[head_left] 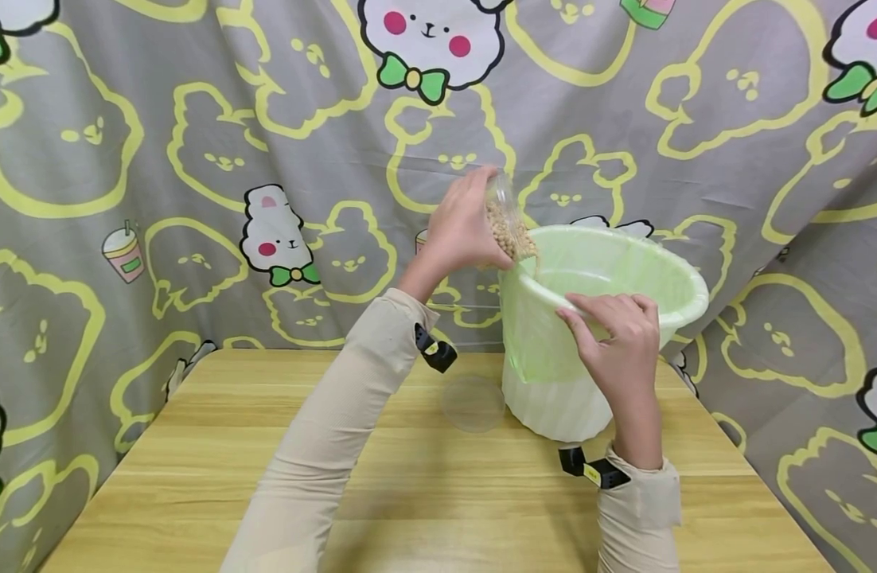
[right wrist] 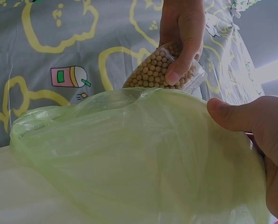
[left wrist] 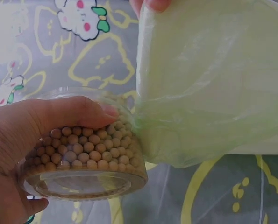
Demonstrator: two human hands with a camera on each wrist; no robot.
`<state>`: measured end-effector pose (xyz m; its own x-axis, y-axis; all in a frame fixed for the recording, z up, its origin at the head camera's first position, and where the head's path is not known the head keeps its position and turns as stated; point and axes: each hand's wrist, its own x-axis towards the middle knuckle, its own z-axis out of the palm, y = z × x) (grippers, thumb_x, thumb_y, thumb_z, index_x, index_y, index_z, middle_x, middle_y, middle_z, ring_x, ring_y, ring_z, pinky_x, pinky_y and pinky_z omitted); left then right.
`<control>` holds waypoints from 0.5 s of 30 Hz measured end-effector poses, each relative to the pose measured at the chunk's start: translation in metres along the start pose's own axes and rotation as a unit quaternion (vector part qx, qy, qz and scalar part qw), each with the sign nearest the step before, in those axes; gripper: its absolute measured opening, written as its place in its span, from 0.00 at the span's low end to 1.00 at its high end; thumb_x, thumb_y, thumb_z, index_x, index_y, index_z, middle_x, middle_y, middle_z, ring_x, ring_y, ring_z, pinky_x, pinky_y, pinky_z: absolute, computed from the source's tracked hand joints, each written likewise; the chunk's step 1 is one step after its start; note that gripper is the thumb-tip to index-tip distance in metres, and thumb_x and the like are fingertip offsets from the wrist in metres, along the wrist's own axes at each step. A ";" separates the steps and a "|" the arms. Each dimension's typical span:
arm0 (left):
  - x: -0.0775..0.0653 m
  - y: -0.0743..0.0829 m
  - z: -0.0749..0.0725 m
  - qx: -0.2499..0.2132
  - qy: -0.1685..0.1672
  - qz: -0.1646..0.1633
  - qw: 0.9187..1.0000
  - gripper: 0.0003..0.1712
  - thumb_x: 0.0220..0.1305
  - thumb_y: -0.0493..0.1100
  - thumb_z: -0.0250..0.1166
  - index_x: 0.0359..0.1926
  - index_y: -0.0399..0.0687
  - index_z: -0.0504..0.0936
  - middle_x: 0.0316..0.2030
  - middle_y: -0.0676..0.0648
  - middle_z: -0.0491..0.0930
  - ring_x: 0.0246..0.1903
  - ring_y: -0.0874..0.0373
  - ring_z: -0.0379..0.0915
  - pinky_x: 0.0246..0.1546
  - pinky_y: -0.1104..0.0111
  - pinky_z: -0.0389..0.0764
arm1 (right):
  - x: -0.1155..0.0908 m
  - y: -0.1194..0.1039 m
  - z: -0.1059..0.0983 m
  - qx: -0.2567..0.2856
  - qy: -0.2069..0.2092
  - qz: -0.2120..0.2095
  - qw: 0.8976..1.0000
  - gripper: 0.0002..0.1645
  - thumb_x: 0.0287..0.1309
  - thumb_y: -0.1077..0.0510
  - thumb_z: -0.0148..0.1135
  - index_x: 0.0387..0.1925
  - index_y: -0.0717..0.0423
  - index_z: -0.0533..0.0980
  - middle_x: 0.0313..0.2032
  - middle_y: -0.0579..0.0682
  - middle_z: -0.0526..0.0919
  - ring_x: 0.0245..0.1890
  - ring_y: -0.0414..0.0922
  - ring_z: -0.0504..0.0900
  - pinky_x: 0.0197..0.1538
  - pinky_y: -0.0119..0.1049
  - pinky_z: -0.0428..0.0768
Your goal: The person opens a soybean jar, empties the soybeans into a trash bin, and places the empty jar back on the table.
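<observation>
My left hand (head_left: pixel 463 223) grips a clear plastic jar (left wrist: pixel 85 179), its thumb lying across the side. Small round tan balls (head_left: pixel 506 231) fill much of the jar, which is tipped toward the left rim of a white trash bin (head_left: pixel 553 410). Some of the balls are at the jar's mouth, right by that rim. A thin pale-green bag (head_left: pixel 549 342) lines the bin and folds down over its outside. At the near rim, my right hand (head_left: pixel 621 342) holds the bin's edge through the bag, thumb outside. The right fingertips inside the bin are partly hidden.
A clear round lid (head_left: pixel 473 403) lies flat on the wooden table (head_left: pixel 266 469), left of the bin. Behind the table hangs a grey patterned curtain (head_left: pixel 324 159), close to the bin's back. Each wrist carries a small black camera mount (head_left: pixel 435 348).
</observation>
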<state>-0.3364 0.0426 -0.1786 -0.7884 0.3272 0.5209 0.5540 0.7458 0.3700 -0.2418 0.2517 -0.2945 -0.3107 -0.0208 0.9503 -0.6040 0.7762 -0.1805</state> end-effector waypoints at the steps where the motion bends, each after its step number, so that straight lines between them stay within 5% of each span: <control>1: 0.000 0.000 0.000 0.004 -0.001 0.002 1.000 0.74 0.29 0.54 0.88 0.78 0.53 0.56 0.75 0.49 0.63 0.75 0.51 0.56 0.68 0.56 0.73 | 0.000 0.000 0.000 0.000 0.000 0.000 1.000 0.11 0.49 0.64 0.78 0.37 0.60 0.89 0.29 0.58 0.90 0.25 0.55 0.79 0.52 0.44 0.66; 15: -0.002 -0.001 0.005 0.003 0.021 0.046 0.999 0.72 0.32 0.50 0.87 0.78 0.55 0.57 0.73 0.48 0.57 0.72 0.52 0.56 0.59 0.58 0.79 | 0.000 0.001 -0.001 -0.003 0.000 -0.004 1.000 0.11 0.49 0.64 0.78 0.37 0.60 0.89 0.29 0.58 0.89 0.25 0.55 0.80 0.51 0.50 0.67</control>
<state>-0.3364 0.0437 -0.1840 -0.7225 0.3699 0.5841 0.6217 0.7173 0.3147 -0.2420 0.2529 -0.2945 -0.3068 -0.0268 0.9514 -0.6012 0.7804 -0.1719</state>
